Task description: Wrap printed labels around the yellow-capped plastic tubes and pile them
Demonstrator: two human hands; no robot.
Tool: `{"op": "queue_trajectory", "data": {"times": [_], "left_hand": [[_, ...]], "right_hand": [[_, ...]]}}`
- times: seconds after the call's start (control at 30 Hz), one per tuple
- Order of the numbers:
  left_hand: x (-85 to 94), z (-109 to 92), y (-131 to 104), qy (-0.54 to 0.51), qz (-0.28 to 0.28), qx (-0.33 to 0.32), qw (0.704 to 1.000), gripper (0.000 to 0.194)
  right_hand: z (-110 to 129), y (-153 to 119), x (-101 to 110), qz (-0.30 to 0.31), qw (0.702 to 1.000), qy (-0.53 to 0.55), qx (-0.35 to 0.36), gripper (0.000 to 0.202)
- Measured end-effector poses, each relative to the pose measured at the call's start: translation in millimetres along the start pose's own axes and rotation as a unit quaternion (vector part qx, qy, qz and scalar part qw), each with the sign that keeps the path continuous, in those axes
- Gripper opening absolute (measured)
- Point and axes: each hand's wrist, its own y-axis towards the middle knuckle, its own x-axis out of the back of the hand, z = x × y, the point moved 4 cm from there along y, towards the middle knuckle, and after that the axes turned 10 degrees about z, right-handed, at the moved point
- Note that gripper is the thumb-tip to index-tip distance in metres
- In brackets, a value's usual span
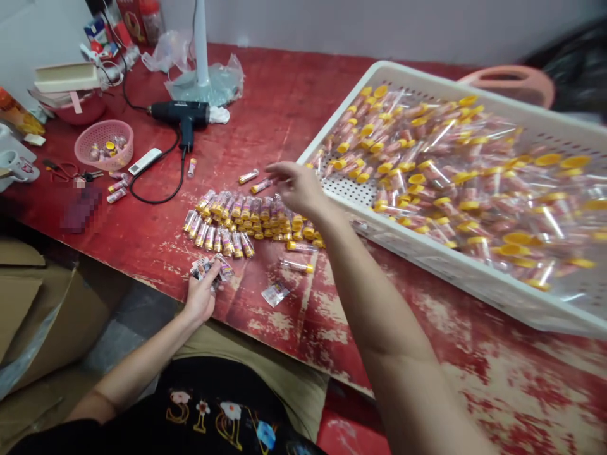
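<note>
My left hand is closed round a bunch of printed plastic sleeves at the table's front edge. Above the far right part of a stack of yellow-capped tubes, my right hand is slightly blurred, its fingers apart and nothing visible in them. Two loose tubes lie just left of its fingertips, one of them a tube with a clear end. A tube and a flat sleeve lie in front of the stack.
A large white basket full of yellow-capped tubes takes up the right side. At the left are a heat gun with its cable, a pink basket, a white remote, red scissors and a mug. A pole stands behind.
</note>
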Motion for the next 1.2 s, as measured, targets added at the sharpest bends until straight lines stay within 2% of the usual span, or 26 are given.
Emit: {"op": "queue_trajectory", "data": {"times": [0.1,0.17,0.3,0.4,0.47,0.53,0.67,0.77,0.87,0.93,1.0,1.03,1.13,1.2], "left_hand": [[2.8,-2.7,-1.2,-0.011,-0.011,0.009,1.000,0.047],[6.2,-5.3,-3.4,-0.023,-0.021,0.020,0.999,0.048],[17.5,-11.8,-3.9,-0.040,-0.034,0.031,0.998,0.047],[28.9,-14.8,0.6,-0.046,-0.048,0.030,0.997,0.046],[34.7,-14.9,4.3,-0.048,-0.051,0.033,0.997,0.046],[37.8,-13.9,7.2,-0.051,-0.048,0.036,0.997,0.046],[38.9,-10.5,9.3,-0.053,-0.051,0.043,0.996,0.046],[39.1,-8.6,9.6,-0.048,-0.057,0.047,0.996,0.047],[40.2,-9.0,10.4,-0.045,-0.057,0.045,0.996,0.046],[40.3,-10.6,11.5,-0.044,-0.052,0.040,0.997,0.044],[38.3,-11.4,13.3,-0.041,-0.044,0.038,0.997,0.043],[36.1,-11.0,14.1,-0.036,-0.040,0.039,0.998,0.043],[22.3,-6.2,14.8,-0.015,-0.021,0.046,0.999,0.043],[7.3,0.2,12.3,-0.002,0.001,0.062,0.998,0.044]], "right_hand": [[3.1,65.2,-31.5,0.156,0.984,-0.088,0.022,0.059],[-1.1,97.4,-45.8,0.223,0.963,-0.149,0.010,0.057],[-26.3,132.6,-47.0,0.248,0.942,-0.224,-0.026,0.052],[-48.6,138.0,-42.4,0.292,0.920,-0.255,-0.057,0.031],[-55.4,135.6,-43.2,0.324,0.907,-0.260,-0.064,0.022],[-53.6,131.7,-48.7,0.341,0.902,-0.257,-0.059,0.025],[-34.9,128.1,-71.6,0.363,0.899,-0.242,-0.034,0.046],[-19.6,135.9,-80.8,0.348,0.904,-0.246,-0.029,0.038],[-8.2,138.2,-62.1,0.283,0.922,-0.258,-0.046,0.027],[-2.9,118.8,-35.4,0.236,0.939,-0.247,-0.052,0.028],[1.8,74.3,-9.0,0.228,0.953,-0.198,-0.031,0.024],[4.5,43.0,-0.1,0.251,0.955,-0.157,-0.010,0.020],[5.5,-67.3,3.5,0.342,0.933,-0.110,-0.026,0.012],[-1.3,-132.2,-9.9,0.336,0.929,-0.137,-0.079,0.010]]}}
